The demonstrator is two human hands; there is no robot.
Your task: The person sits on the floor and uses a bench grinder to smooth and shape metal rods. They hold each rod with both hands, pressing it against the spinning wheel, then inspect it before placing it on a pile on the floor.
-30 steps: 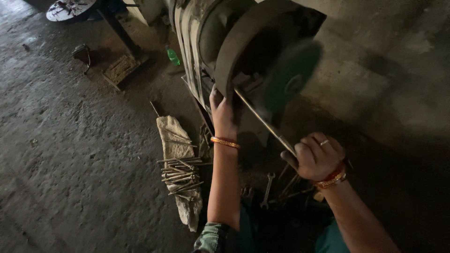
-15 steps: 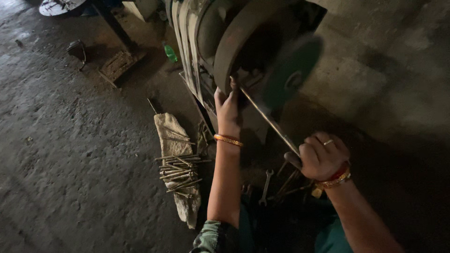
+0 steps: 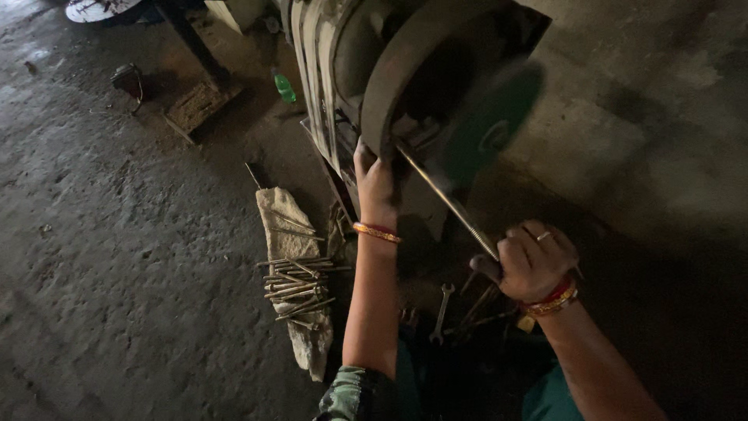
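On a dim, rough concrete floor (image 3: 117,234), a threaded rod (image 3: 448,201) is being gripped by the right hand (image 3: 534,261); the left hand (image 3: 375,183), fingers curled, is being pressed against a grinding machine (image 3: 366,70).

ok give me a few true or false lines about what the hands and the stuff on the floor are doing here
1. The right hand is closed around a long thin metal rod. True.
2. The rod slants up from that hand toward the big machine. True.
3. The left hand rests flat on the floor. False: it is raised against the machine, near the rod's upper end.
4. A pile of short metal rods lies on a pale cloth on the floor. True.
5. The right hand holds a wrench. False: a wrench lies on the floor between the arms, held by no one.
6. The green bottle stands on top of the machine. False: it is down by the machine's base.
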